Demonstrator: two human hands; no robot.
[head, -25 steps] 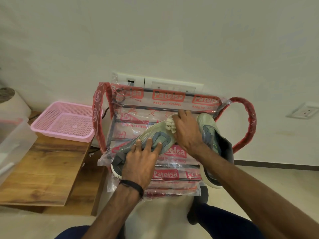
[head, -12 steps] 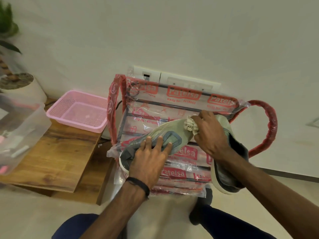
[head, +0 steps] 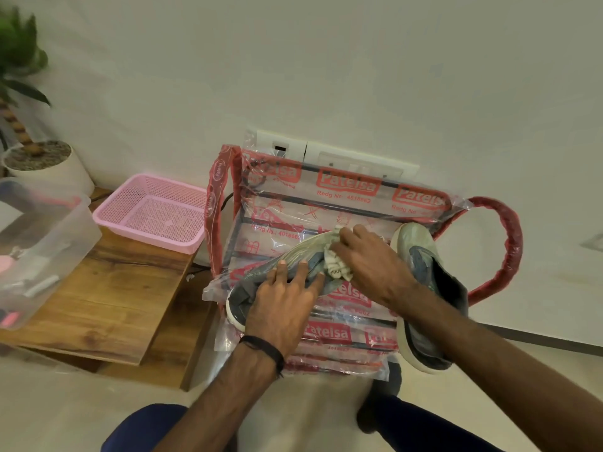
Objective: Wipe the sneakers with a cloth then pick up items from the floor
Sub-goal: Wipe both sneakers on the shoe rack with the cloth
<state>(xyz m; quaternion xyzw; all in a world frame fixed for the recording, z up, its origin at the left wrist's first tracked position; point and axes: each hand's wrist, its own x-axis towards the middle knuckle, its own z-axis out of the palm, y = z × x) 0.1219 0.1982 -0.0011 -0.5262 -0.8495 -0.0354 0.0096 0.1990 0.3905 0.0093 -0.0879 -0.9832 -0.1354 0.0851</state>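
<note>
Your left hand (head: 280,301) lies flat on the near sneaker (head: 293,265), fingers straight, pinning its heel half against the plastic-wrapped rack (head: 346,194). That shoe's long axis runs from heel at 8 o'clock to toe at 2 o'clock. Your right hand (head: 368,262) clutches the bunched cloth (head: 336,267), pressed on the toe half, just at 2 o'clock of your left fingertips (head: 282,263). Likely next stroke: along that axis, toward the toe. The second sneaker (head: 427,288) lies at 3 o'clock, partly under your right forearm, so the right hand is nearer.
</note>
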